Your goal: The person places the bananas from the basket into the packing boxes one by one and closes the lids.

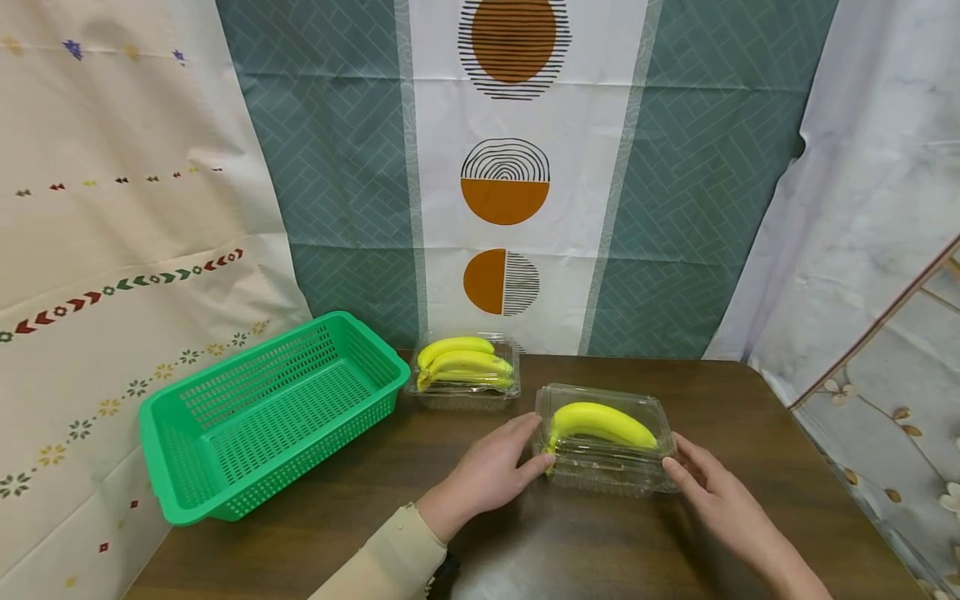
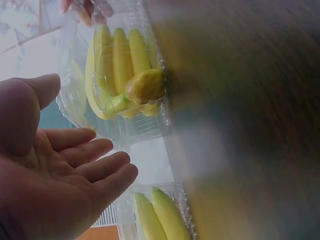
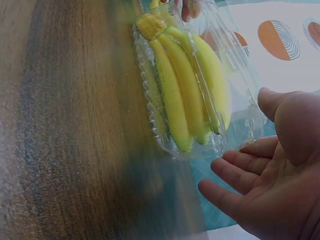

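A clear plastic clamshell container (image 1: 611,479) sits on the table in front of me, with a bunch of yellow bananas (image 3: 187,90) inside. At its left end is my left hand (image 1: 491,471), its thumb and fingers spread around the corner. My right hand (image 1: 723,500) is at the opposite end, fingertips at the edge. In both wrist views the fingers look extended and relaxed, close beside the plastic; whether they press on it I cannot tell. How firmly the lid is closed is also unclear.
A second clear container (image 1: 465,402) with bananas (image 1: 468,364) stands farther back, near the patterned curtain (image 1: 348,167). To the left, a green plastic basket (image 1: 300,467) with nothing in it lies angled beside the cream cloth (image 1: 112,208). The brown table (image 1: 360,517) ends at the floral cloth on the right.
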{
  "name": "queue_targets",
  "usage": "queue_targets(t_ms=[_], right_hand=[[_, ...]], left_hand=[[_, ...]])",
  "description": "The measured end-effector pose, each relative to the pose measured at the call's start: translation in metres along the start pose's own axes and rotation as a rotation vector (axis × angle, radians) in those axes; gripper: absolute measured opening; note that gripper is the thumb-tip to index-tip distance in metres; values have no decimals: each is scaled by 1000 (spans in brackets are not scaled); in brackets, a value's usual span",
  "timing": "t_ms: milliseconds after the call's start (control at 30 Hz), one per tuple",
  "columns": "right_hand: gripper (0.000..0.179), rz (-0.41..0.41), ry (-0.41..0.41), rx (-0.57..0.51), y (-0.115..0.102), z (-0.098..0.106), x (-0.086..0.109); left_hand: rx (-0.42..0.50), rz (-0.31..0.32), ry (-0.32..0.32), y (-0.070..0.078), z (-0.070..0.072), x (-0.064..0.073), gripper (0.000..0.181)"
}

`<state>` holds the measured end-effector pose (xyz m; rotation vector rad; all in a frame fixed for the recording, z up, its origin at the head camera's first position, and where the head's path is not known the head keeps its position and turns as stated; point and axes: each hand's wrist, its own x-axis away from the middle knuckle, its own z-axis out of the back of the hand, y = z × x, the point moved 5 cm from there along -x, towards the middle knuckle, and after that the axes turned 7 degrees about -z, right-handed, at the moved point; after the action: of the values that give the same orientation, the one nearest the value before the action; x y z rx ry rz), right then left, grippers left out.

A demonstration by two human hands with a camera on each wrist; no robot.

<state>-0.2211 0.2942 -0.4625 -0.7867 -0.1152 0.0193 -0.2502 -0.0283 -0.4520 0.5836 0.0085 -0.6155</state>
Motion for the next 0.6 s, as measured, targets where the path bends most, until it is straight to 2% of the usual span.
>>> queue_targets(t_ms=[467,600], right_hand=[[79,45,31,0,0,-4,5],[79,51,26,-3,0,-5,6]], left_hand=[[-31,-10,-13,-3,-4,3,72],[-14,-9,-8,-5,-3,3,72]])
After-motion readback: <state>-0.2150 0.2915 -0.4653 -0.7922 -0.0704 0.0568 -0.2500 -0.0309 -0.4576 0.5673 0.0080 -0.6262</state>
